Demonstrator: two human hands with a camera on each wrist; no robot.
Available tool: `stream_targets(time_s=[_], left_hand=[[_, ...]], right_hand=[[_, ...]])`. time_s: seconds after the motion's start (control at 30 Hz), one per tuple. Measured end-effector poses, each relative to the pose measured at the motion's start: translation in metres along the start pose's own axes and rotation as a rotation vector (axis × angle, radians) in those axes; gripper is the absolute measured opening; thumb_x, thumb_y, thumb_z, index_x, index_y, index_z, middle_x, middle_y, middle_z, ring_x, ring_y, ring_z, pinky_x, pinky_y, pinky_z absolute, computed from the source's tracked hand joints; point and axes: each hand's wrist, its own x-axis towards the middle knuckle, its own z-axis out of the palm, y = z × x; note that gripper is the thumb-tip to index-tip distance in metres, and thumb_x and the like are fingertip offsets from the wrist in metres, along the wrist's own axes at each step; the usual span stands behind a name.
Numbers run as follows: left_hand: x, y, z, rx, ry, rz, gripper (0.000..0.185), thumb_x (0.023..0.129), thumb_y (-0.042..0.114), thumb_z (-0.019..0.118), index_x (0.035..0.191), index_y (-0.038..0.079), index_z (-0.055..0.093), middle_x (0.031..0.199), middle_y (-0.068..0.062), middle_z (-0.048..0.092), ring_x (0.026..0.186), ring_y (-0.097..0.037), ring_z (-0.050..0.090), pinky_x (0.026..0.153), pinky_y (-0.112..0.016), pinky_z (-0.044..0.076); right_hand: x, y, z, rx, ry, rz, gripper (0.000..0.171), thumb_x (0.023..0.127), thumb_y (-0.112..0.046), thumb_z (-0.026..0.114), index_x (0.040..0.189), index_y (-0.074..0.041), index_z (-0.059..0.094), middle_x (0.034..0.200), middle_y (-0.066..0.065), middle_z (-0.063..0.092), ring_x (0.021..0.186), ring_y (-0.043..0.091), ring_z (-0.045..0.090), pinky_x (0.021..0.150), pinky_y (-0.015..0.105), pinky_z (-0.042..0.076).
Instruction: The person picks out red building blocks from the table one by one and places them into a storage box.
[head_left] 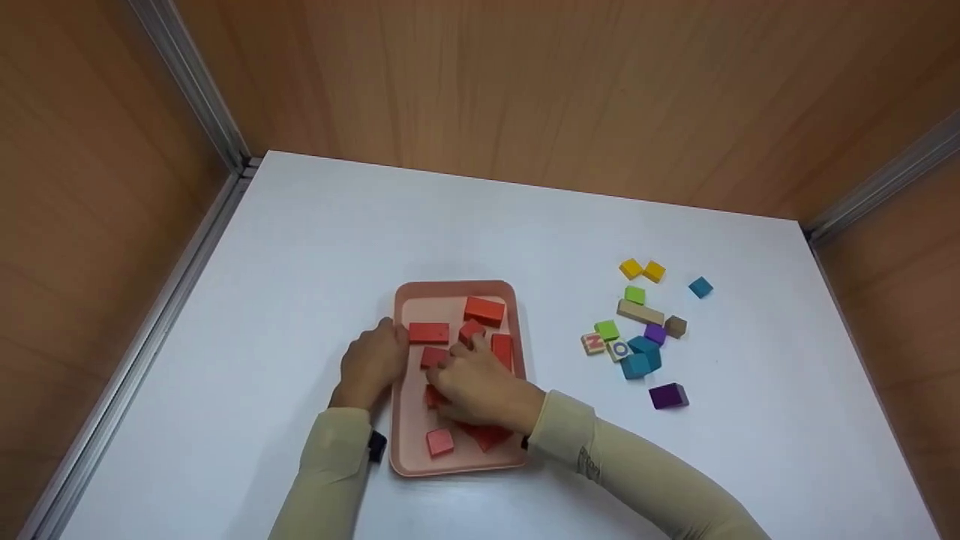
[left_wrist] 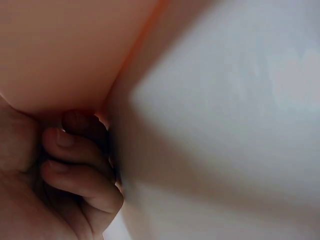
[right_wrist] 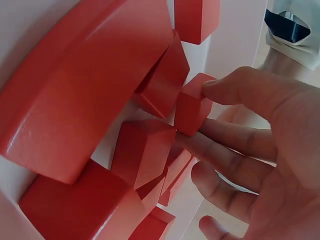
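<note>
A pink tray with several red blocks in it lies on the white table. At its left edge my left hand grips the rim; in the left wrist view the curled fingers sit against the tray's side. Over the middle of the tray, my right hand pinches a small red block between thumb and fingers. Close to that block lie other red blocks, among them a large curved red block. A lighter pinkish-red cube rests near the tray's front.
To the tray's right is a loose group of blocks: two yellow blocks, green blocks, a tan bar, teal blocks, letter cubes and a dark purple block. Wooden walls border the table.
</note>
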Motion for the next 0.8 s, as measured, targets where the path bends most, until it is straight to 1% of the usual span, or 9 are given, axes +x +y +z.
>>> stream_targets(time_s=[0.1,0.2,0.37,0.5,0.63,0.7,0.8], left_hand=[[0.0005,0.0012,0.0006,0.004,-0.004,0.007,0.041,0.107,0.030,0.032,0.107,-0.003,0.056,0.074,-0.014,0.055,0.064,-0.029,0.056,0.057,-0.041,0.045],[0.0011,0.0024,0.0017,0.006,-0.015,0.014,0.041,0.107,0.030,0.031,0.107,-0.002,0.056,0.074,-0.014,0.055,0.064,-0.028,0.056,0.056,-0.040,0.045],[0.0011,0.0027,0.0034,0.010,-0.032,0.018,0.041,0.107,0.030,0.032,0.108,-0.003,0.056,0.073,-0.013,0.054,0.063,-0.027,0.056,0.054,-0.039,0.044],[0.0021,0.0019,0.0048,0.010,-0.042,0.013,0.041,0.107,0.030,0.031,0.108,-0.003,0.056,0.074,-0.013,0.054,0.063,-0.027,0.056,0.054,-0.038,0.043],[0.0028,-0.0002,0.0059,-0.011,-0.056,-0.005,0.042,0.107,0.031,0.030,0.108,-0.003,0.056,0.075,-0.014,0.055,0.064,-0.028,0.056,0.054,-0.039,0.044],[0.0036,-0.0022,0.0063,-0.025,-0.067,-0.014,0.043,0.107,0.031,0.029,0.110,-0.003,0.055,0.076,-0.015,0.055,0.065,-0.029,0.056,0.054,-0.039,0.044],[0.0047,-0.0065,0.0062,-0.050,-0.094,-0.038,0.046,0.107,0.032,0.027,0.116,-0.004,0.054,0.079,-0.016,0.055,0.067,-0.029,0.056,0.055,-0.038,0.044]], right_hand=[[-0.0011,-0.0009,0.0007,-0.005,-0.008,0.008,0.038,0.087,-0.043,0.076,0.115,-0.017,0.073,0.096,-0.002,0.072,0.098,0.020,0.061,0.087,0.046,0.036],[-0.0019,-0.0016,0.0014,0.003,-0.023,0.020,0.037,0.087,-0.041,0.077,0.115,-0.018,0.073,0.095,-0.003,0.071,0.098,0.019,0.060,0.091,0.048,0.036],[-0.0027,-0.0032,0.0030,0.017,-0.041,0.036,0.038,0.088,-0.038,0.077,0.119,-0.018,0.072,0.099,-0.003,0.071,0.101,0.020,0.060,0.097,0.052,0.034],[-0.0036,-0.0042,0.0041,0.024,-0.035,0.043,0.038,0.089,-0.037,0.076,0.121,-0.018,0.072,0.103,-0.002,0.071,0.105,0.021,0.060,0.100,0.054,0.033],[-0.0033,-0.0052,0.0041,-0.007,-0.022,0.022,0.036,0.091,-0.036,0.073,0.121,-0.017,0.072,0.106,0.000,0.071,0.104,0.021,0.059,0.098,0.053,0.035],[-0.0028,-0.0047,0.0039,-0.018,-0.016,0.017,0.035,0.091,-0.037,0.073,0.121,-0.017,0.072,0.107,0.000,0.071,0.102,0.021,0.059,0.094,0.050,0.037],[-0.0025,-0.0018,0.0028,0.007,-0.001,0.026,0.034,0.092,-0.037,0.072,0.118,-0.017,0.072,0.107,0.000,0.071,0.100,0.020,0.059,0.094,0.051,0.038]])
